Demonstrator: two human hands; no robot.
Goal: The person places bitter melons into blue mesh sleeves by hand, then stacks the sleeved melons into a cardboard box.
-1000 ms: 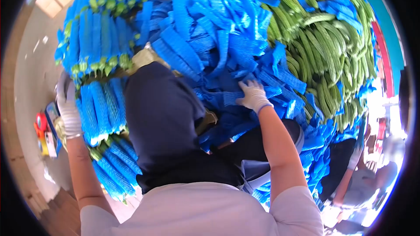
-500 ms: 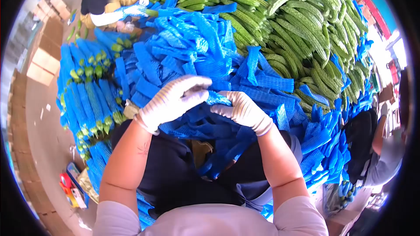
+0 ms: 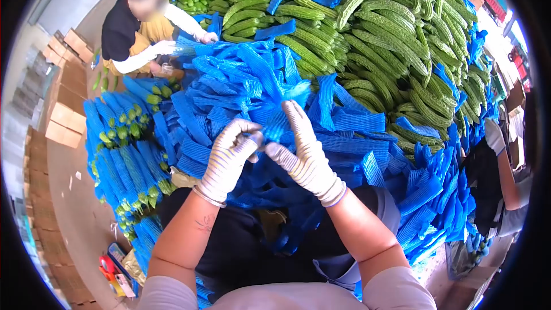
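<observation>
Above my lap, my left hand (image 3: 229, 158) has its fingers curled together at the near end of a blue mesh sleeve (image 3: 277, 125). The sleeve's far end flares out, slightly smeared by motion. My right hand (image 3: 307, 158) is beside it, palm toward the sleeve, with fingers stretched and thumb apart. Whether the right fingers touch the mesh is hard to tell. Both hands wear white striped gloves. Beneath and beyond them spreads a heap of loose blue mesh sleeves (image 3: 224, 74).
Long, bumpy green gourds (image 3: 390, 28) are piled at the back right. Sleeved gourds (image 3: 123, 163) lie in rows at left. A person (image 3: 129, 34) works at back left; another person's gloved hand (image 3: 495, 136) is at far right. Cardboard boxes (image 3: 69, 106) and red-handled scissors (image 3: 107, 267) are on the left.
The sleeve between my hands has swung upward and its far end has spread. My right hand has gone from gripping it to stretched fingers. The person at back left now shows more fully.
</observation>
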